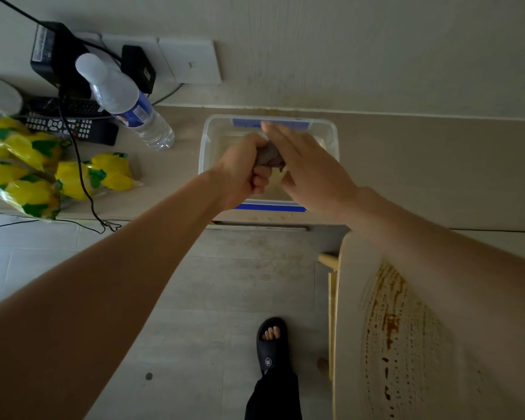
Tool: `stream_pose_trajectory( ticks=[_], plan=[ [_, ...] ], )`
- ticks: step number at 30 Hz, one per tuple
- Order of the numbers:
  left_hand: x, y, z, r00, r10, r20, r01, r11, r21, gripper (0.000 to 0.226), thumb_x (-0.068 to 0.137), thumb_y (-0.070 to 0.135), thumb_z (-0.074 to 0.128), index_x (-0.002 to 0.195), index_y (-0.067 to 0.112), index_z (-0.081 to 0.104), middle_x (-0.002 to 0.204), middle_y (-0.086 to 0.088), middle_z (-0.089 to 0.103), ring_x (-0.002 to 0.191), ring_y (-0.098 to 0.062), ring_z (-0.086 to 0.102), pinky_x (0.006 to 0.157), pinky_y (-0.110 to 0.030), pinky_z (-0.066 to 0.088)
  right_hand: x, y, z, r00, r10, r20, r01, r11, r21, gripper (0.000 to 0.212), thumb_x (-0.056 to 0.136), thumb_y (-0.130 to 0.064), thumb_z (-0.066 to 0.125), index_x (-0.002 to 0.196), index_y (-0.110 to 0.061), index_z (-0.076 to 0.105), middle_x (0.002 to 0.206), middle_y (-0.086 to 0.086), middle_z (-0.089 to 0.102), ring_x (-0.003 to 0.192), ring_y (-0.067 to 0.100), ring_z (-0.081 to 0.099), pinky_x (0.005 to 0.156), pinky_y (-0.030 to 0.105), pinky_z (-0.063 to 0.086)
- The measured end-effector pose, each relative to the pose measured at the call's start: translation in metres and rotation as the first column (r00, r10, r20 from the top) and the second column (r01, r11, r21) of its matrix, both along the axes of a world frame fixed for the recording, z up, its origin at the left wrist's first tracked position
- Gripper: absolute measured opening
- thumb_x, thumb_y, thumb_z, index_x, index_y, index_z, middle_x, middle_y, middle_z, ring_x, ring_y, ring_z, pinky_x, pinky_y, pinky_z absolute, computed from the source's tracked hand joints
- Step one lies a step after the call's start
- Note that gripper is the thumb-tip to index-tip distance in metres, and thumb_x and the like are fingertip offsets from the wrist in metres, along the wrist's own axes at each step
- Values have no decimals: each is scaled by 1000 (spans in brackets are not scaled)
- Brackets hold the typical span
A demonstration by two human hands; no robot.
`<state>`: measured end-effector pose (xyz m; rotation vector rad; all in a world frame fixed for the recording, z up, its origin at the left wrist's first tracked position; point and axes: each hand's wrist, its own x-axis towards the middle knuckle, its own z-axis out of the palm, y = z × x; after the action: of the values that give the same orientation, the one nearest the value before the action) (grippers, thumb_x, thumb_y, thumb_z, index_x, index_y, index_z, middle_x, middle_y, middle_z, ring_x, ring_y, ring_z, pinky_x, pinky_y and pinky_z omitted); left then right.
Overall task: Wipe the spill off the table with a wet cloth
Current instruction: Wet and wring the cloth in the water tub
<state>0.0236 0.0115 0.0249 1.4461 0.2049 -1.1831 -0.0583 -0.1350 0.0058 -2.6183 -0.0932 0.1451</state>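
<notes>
Both forearms reach up the frame to a clear tub (pixel 208 137) at centre, where the left hand (pixel 240 174) has its grip clamped on a bunched grey cloth (pixel 269 155) and the right hand (pixel 303 165) lies over it with fingers spread: apparently wringing. Next, the cloth must travel to the brown spill (pixel 390 325) on the pale table (pixel 350 344), lower right. Yellow packets (pixel 28 165) and a water bottle (pixel 128 104) crowd the counter, upper left.

left hand (pixel 243 174) fisted on cloth (pixel 269 154) | over tub (pixel 205 140) | spill (pixel 390 325) unwiped
</notes>
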Motion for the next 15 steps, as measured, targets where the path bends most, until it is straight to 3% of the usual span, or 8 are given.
stream_pose_trajectory(
  ticks=[2, 4, 6, 8, 11, 12, 15],
  plan=[
    [0, -7, -1, 996, 37, 84, -47, 992, 121, 44, 107, 33, 29, 79, 15, 57, 61, 2, 46, 51, -10, 32, 49, -25, 29, 13, 1, -5, 997, 63, 41, -59, 993, -106, 75, 94, 0, 59, 161, -10, 28, 154, 14, 45, 128, 32, 53, 99, 41, 51],
    [2, -15, -6, 964, -25, 265, -57, 954, 295, 43, 111, 35, 30, 86, 14, 59, 65, 2, 46, 52, -11, 37, 52, -28, 36, 29, 1, -7, 988, 85, 126, -64, 985, -157, 47, 99, -7, 60, 145, -4, 50, 133, 18, 63, 115, 34, 62, 87, 38, 50],
    [6, -20, -15, 858, -210, 470, -30, 891, 453, 41, 111, 31, 31, 102, 7, 63, 70, 2, 44, 61, -15, 42, 63, -32, 41, 40, -1, -6, 988, 79, 134, -48, 974, -221, 21, 103, -16, 57, 118, -1, 60, 106, 19, 70, 89, 34, 66, 67, 36, 40],
    [10, -21, -21, 693, -420, 586, -2, 812, 584, 38, 112, 28, 28, 100, 8, 58, 73, -1, 46, 73, -24, 49, 71, -33, 40, 44, -4, -5, 995, 91, 49, -72, 950, -303, 22, 107, -21, 49, 110, -2, 58, 91, 17, 69, 69, 31, 58, 57, 36, 34],
    [8, -18, -29, 380, -689, 618, 21, 674, 738, 34, 112, 17, 29, 95, 8, 57, 77, -7, 56, 78, -28, 62, 70, -34, 47, 45, -2, -1, 983, 61, -174, -105, 961, -256, 19, 106, -24, 47, 106, -10, 59, 88, 9, 67, 72, 28, 61, 61, 43, 48],
    [7, -18, -31, 323, -708, 628, 16, 668, 744, 31, 111, 15, 30, 98, 8, 57, 78, -8, 57, 76, -26, 62, 69, -35, 49, 47, -3, 1, 966, 49, -255, -103, 974, -202, 15, 105, -25, 48, 103, -13, 58, 88, 7, 65, 75, 26, 61, 67, 44, 52],
    [4, -18, -32, 283, -689, 668, 16, 699, 715, 32, 112, 16, 29, 93, 13, 54, 66, 1, 50, 63, -17, 54, 63, -29, 48, 50, -6, 6, 912, 14, -410, -41, 998, -56, 11, 103, -20, 51, 92, -17, 54, 86, 7, 63, 79, 27, 63, 74, 46, 51]
  ],
)
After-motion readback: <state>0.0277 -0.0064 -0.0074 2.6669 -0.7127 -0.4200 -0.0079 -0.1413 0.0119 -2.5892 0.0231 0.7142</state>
